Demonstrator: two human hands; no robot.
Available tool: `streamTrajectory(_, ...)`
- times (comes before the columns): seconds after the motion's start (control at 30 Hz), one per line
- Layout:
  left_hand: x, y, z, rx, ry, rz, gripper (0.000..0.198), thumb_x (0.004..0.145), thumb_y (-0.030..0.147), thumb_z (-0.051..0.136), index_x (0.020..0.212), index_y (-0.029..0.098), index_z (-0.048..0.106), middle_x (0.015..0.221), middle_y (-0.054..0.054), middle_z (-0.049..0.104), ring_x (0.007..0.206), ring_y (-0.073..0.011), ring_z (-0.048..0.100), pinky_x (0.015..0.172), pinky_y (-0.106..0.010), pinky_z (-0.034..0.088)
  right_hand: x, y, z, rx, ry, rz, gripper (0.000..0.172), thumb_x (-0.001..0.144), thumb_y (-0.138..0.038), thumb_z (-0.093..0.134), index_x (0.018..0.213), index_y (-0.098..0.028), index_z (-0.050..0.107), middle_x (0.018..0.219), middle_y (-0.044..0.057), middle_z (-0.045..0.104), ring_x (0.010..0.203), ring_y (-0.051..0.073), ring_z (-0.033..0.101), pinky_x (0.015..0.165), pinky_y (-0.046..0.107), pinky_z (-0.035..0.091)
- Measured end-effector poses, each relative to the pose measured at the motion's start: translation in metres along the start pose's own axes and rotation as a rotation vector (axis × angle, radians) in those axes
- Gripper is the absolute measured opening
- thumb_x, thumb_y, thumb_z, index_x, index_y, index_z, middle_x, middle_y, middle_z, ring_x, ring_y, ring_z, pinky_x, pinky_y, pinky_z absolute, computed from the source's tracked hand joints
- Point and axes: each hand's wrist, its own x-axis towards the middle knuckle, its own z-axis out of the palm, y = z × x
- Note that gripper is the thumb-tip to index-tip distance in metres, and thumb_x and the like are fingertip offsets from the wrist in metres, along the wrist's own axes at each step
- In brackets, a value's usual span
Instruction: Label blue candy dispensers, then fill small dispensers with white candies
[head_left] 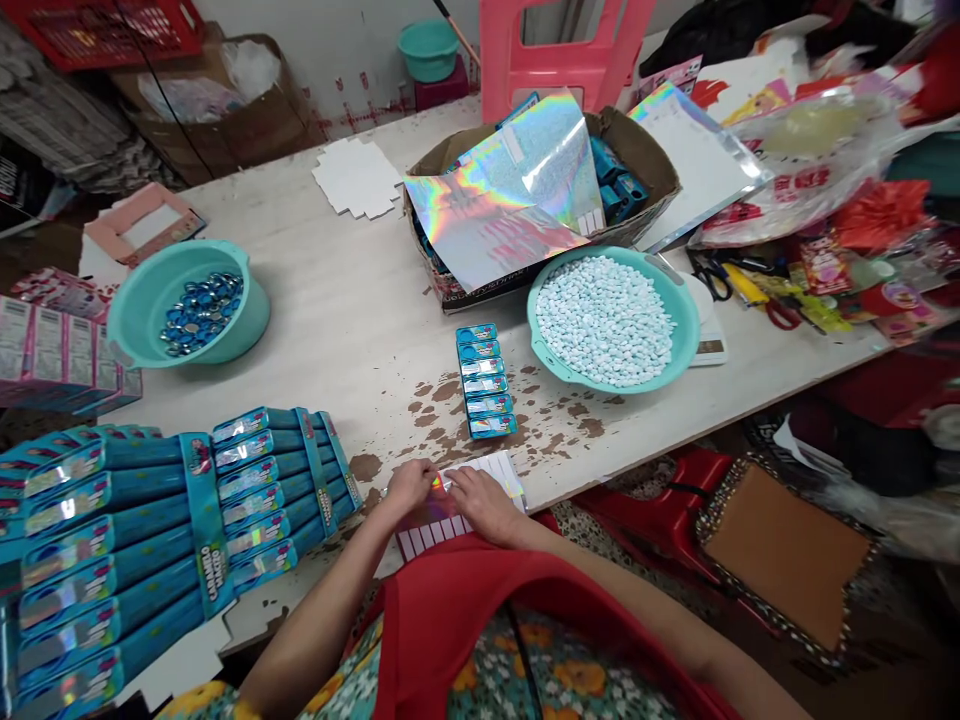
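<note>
Close to my body at the table's front edge lies a shiny holographic sticker sheet (435, 533) with rows of white strips. My left hand (409, 487) is closed on its left part, with thumb and fingertips together. From the right, my right hand (484, 502) rests over the sheet, its bent fingers closed at the shiny part; its thumb is hidden. Whether a single sticker sits between the fingertips is too small to tell. Just beyond my hands stands a short row of small blue boxes (486, 382) with shiny labels on their ends.
Stacked blue boxes (142, 530) fill the left front. A teal basin (251, 300) holds blue and silver pieces; another basin (559, 372) holds small pale pellets, beside a scale (711, 345). Behind is a carton (652, 215) under holographic sheets (510, 200). A red chair (660, 520) stands right.
</note>
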Motion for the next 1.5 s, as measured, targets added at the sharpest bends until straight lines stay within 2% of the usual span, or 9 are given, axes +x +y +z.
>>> streamTrajectory(0.2, -0.016, 0.018, -0.016, -0.175, 0.102, 0.082, 0.030, 0.086, 0.033, 0.040, 0.096, 0.017, 0.063, 0.097, -0.010, 0.066, 0.093, -0.0207, 0.057, 0.077, -0.029, 0.040, 0.004, -0.005, -0.055, 0.283, 0.212, 0.291, 0.008, 0.086, -0.020, 0.052, 0.080, -0.020, 0.056, 0.076, 0.003, 0.061, 0.076, 0.019, 0.055, 0.069, 0.030, 0.043)
streamTrajectory(0.3, -0.028, 0.039, -0.034, -0.571, -0.054, 0.281, 0.041, 0.085, 0.046, 0.043, 0.111, 0.018, 0.056, 0.105, -0.009, 0.063, 0.095, -0.0187, 0.057, 0.077, -0.027, 0.043, 0.011, -0.001, -0.085, 0.499, 0.323, 0.404, 0.008, 0.086, -0.024, 0.053, 0.078, -0.021, 0.055, 0.076, 0.001, 0.061, 0.072, 0.016, 0.056, 0.065, 0.026, 0.044)
streamTrajectory(0.4, -0.023, 0.060, -0.050, -0.661, -0.229, 0.303, 0.035, 0.079, 0.048, 0.052, 0.087, 0.014, 0.059, 0.074, -0.004, 0.062, 0.067, -0.0140, 0.057, 0.063, -0.025, 0.043, 0.023, 0.013, -0.101, 0.579, 0.385, 0.473, 0.009, 0.084, -0.026, 0.055, 0.076, -0.022, 0.055, 0.073, 0.000, 0.060, 0.069, 0.015, 0.056, 0.064, 0.026, 0.044)
streamTrajectory(0.6, 0.039, 0.100, -0.092, -0.593, 0.002, 0.414, 0.027, 0.083, 0.035, 0.046, 0.104, 0.018, 0.046, 0.059, 0.005, 0.050, 0.053, -0.0095, 0.049, 0.054, -0.021, 0.039, 0.077, 0.074, -0.107, 0.427, 0.655, 0.622, 0.011, 0.077, -0.030, 0.060, 0.072, -0.020, 0.061, 0.092, 0.007, 0.053, 0.091, 0.022, 0.052, 0.078, 0.034, 0.045)
streamTrajectory(0.8, 0.100, 0.123, -0.123, -0.459, 0.119, 0.455, 0.019, 0.081, 0.017, 0.040, 0.100, 0.019, 0.040, 0.057, 0.006, 0.049, 0.053, -0.0090, 0.047, 0.055, -0.021, 0.038, 0.132, 0.122, -0.115, 0.347, 0.677, 0.770, 0.007, 0.072, -0.020, 0.058, 0.066, -0.018, 0.059, 0.094, 0.009, 0.051, 0.091, 0.024, 0.049, 0.083, 0.038, 0.041)
streamTrajectory(1.03, 0.131, 0.112, -0.097, -0.408, 0.113, 0.242, 0.023, 0.083, 0.016, 0.038, 0.106, 0.019, 0.034, 0.059, 0.006, 0.051, 0.048, -0.0089, 0.048, 0.053, -0.021, 0.039, 0.139, 0.129, -0.095, 0.378, 0.712, 0.844, 0.007, 0.069, -0.019, 0.058, 0.075, -0.018, 0.055, 0.104, 0.011, 0.050, 0.092, 0.023, 0.050, 0.083, 0.036, 0.040)
streamTrajectory(1.2, 0.130, 0.107, -0.072, -0.265, 0.135, 0.115, 0.022, 0.084, 0.022, 0.039, 0.106, 0.018, 0.040, 0.064, 0.000, 0.058, 0.051, -0.0135, 0.052, 0.055, -0.025, 0.038, 0.138, 0.147, -0.088, 0.455, 0.741, 0.927, 0.020, 0.070, -0.030, 0.057, 0.084, -0.017, 0.052, 0.082, 0.004, 0.056, 0.071, 0.018, 0.053, 0.065, 0.030, 0.042)
streamTrajectory(1.33, 0.105, 0.088, -0.068, -0.150, 0.146, 0.047, 0.024, 0.082, 0.030, 0.046, 0.104, 0.019, 0.048, 0.081, -0.005, 0.064, 0.071, -0.0184, 0.058, 0.064, -0.027, 0.039, 0.124, 0.139, -0.099, 0.471, 0.763, 0.896, 0.015, 0.077, -0.031, 0.049, 0.083, -0.017, 0.052, 0.081, 0.004, 0.059, 0.074, 0.019, 0.053, 0.070, 0.032, 0.043)
streamTrajectory(1.5, 0.035, 0.030, -0.049, -0.015, -0.049, 0.030, 0.023, 0.076, 0.039, 0.055, 0.083, 0.018, 0.061, 0.077, -0.005, 0.066, 0.075, -0.0194, 0.059, 0.063, -0.024, 0.037, 0.070, 0.066, -0.092, 0.390, 0.763, 0.548, 0.018, 0.084, -0.025, 0.049, 0.101, -0.019, 0.052, 0.108, 0.009, 0.054, 0.108, 0.023, 0.046, 0.092, 0.039, 0.038)
